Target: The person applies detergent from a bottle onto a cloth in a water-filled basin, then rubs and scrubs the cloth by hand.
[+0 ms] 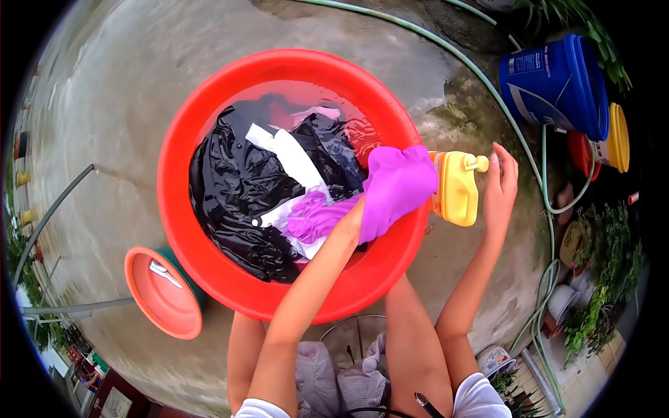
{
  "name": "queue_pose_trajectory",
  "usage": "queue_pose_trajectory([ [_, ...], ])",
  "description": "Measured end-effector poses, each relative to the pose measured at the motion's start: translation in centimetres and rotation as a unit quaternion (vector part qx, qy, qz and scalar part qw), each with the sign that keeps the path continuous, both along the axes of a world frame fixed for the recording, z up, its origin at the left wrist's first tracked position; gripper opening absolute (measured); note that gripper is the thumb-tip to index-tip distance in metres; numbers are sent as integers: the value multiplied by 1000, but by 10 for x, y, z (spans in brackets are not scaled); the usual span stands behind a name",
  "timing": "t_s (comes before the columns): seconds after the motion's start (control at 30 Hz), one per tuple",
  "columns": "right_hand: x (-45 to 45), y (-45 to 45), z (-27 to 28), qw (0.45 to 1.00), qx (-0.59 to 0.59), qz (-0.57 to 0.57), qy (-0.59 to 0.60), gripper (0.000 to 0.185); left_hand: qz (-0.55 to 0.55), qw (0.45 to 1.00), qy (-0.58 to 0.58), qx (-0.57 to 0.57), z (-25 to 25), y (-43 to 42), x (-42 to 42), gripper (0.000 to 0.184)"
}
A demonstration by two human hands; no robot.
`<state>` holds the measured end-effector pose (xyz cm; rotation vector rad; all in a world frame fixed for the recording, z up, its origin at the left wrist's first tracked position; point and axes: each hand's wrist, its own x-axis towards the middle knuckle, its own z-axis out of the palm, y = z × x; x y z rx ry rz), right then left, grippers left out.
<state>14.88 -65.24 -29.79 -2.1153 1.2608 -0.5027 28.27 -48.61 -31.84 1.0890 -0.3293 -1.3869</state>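
Observation:
My left hand is hidden inside a bunched purple cloth (pixel 401 188) held up over the right rim of a red basin (pixel 174 174). The cloth's wet end trails into the basin. Just beyond it is a yellow jug (pixel 460 195) with an orange label and a pale yellow cap, partly covered by the cloth. My right hand (pixel 503 177) is beside the cap, its fingers extended and apart; whether a fingertip touches the cap I cannot tell. Soaking in the basin's water are black clothes (pixel 237 181), a white garment (pixel 296 160) and some pink fabric (pixel 317 113).
A smaller orange-red basin (pixel 167 306) with a white item inside is at the lower left. A green hose (pixel 488 80) runs along the right side. Past it are a blue bucket (pixel 550 87), a yellow-lidded bucket (pixel 617 139) and potted plants (pixel 599 313). The concrete floor (pixel 125 104) looks wet.

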Motion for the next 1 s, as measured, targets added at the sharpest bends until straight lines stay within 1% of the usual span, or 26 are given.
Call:
queue_pose_trajectory([
  [0.07, -5, -18, -27, 998, 58, 13, 1, 28, 72, 993, 88, -28, -17, -12, -17, 21],
  [0.13, -3, -23, -50, 982, 174, -6, -68, 29, 136, 971, 187, -65, -36, -27, -37, 22],
  [0.17, -3, -26, -56, 977, 195, -10, -82, 28, 158, 956, 236, -79, -44, -34, -46, 22],
  [0.23, -3, -30, -60, 968, 229, -16, -98, 25, 197, 916, 339, -90, -45, -46, -49, 23],
  [0.27, -4, -32, -61, 965, 242, -19, -99, 25, 217, 861, 457, -58, -45, -48, -51, 26],
  [0.3, -3, -35, -62, 961, 255, -21, -102, 24, 218, 870, 436, -77, -61, -58, -57, 31],
  [0.37, -2, -32, -65, 956, 277, -8, -95, 25, 218, 841, 483, -110, -86, -70, -70, 31],
  [0.4, 0, -30, -66, 953, 289, -1, -91, 26, 219, 825, 506, -126, -86, -72, -71, 31],
  [0.5, 4, -27, -66, 944, 303, 0, -128, 25, 204, 874, 427, -108, -83, -69, -74, 32],
  [0.53, 4, -27, -64, 940, 309, -2, -141, 24, 198, 871, 438, -106, -82, -68, -73, 33],
  [0.63, 0, -29, -63, 947, 298, 44, -109, 24, 180, 866, 454, -102, -81, -71, -69, 35],
  [0.73, -1, -28, -65, 949, 293, 55, -108, 25, 165, 872, 449, -101, -79, -72, -66, 37],
  [0.87, -1, -30, -74, 962, 256, 57, -71, 27, 147, 875, 448, -112, -85, -71, -68, 37],
  [0.93, -4, -32, -77, 968, 237, 60, -57, 27, 145, 877, 446, -105, -77, -70, -66, 37],
  [1.0, -6, -31, -78, 979, 196, 53, -6, 28, 149, 880, 444, -86, -69, -67, -62, 35],
])
